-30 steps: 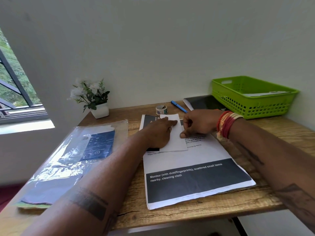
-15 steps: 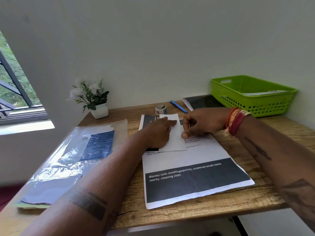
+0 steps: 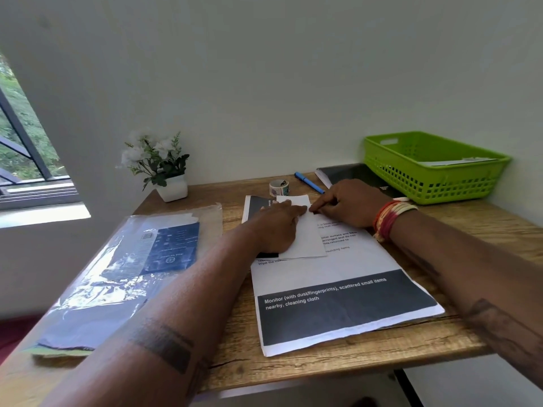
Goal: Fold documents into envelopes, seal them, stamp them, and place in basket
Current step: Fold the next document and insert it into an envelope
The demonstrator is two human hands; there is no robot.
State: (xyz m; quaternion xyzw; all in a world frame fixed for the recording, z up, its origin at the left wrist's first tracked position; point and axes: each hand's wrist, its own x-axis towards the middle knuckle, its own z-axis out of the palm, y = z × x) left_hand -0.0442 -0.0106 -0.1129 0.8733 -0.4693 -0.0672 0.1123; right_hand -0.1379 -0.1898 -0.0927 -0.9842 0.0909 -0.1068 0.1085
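The left hand [image 3: 276, 227] lies flat on the small white envelope [image 3: 305, 239], which rests atop the printed sheets [image 3: 338, 289] on the table [image 3: 470, 236]. The right hand [image 3: 349, 205] seemingly pinches its far corner. The envelope could skid over the loose sheets and crease crooked.

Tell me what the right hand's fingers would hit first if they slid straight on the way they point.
The right hand points left along the small white folded paper. Going straight on, its fingertips would meet the left hand almost at once; the two already look nearly touching there.
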